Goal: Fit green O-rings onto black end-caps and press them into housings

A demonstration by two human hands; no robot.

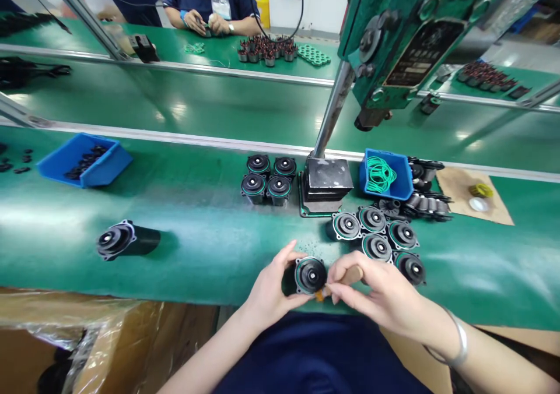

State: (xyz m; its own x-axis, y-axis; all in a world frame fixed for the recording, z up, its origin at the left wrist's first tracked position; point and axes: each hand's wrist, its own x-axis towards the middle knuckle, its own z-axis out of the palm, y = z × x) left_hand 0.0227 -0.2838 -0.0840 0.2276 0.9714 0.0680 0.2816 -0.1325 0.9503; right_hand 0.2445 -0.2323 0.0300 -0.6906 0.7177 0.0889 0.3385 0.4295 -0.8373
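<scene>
My left hand (pixel 273 283) is wrapped round the side of a black cylindrical motor housing (pixel 311 275) near the table's front edge. The housing stands upright, its flanged top facing me, with a thin green ring around the rim. In my right hand (pixel 371 280) is a small tool with a wooden handle (pixel 352 275), pinched between closed fingers at the housing's right side. An orange-yellow bit (pixel 321 295) shows below those fingertips; whether it belongs to the tool I cannot tell. Several similar housings (pixel 377 247) stand just beyond my right hand.
A green press (pixel 394 44) rises over its black base block (pixel 329 175). Left of that stand more housings (pixel 266 178); one lies on its side (pixel 144 239) farther left. Blue bins hold green rings (pixel 380 175) and black parts (pixel 90 161). Across the bench sits a person (pixel 210 3).
</scene>
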